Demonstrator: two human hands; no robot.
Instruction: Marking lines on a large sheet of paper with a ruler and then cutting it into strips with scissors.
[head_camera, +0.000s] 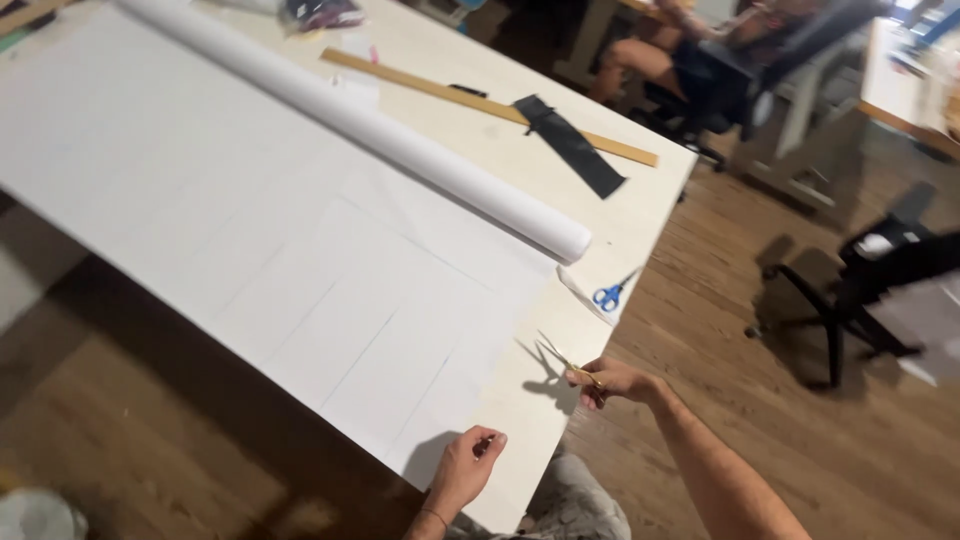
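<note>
Scissors, gold-handled, pointing open-bladed up and to the left from the right hand, fingers curled through the loops and gripping them just past the table's near-right edge. Lying straight ahead of those blades, white paper sheet, unrolled across the pale table, long axis running from the far left down toward the near corner, faint ruled lines showing on it. Sitting closer to the sheet, left hand, fingers bent in, apparently pinching the paper's near edge at the corner, though hard telling whether thumb and fingertip are truly meeting on it. Right hand being the nearer one to the sheet's right-hand edge, left hand the nearer to its bottom corner. Counting: two pairs of scissors, the held gold one and a blue-handled pair resting by the table edge beyond; one paper roll along the sheet's far side; one long wooden ruler; one black strip lying across it; two office chairs standing on the wooden floor.
</note>
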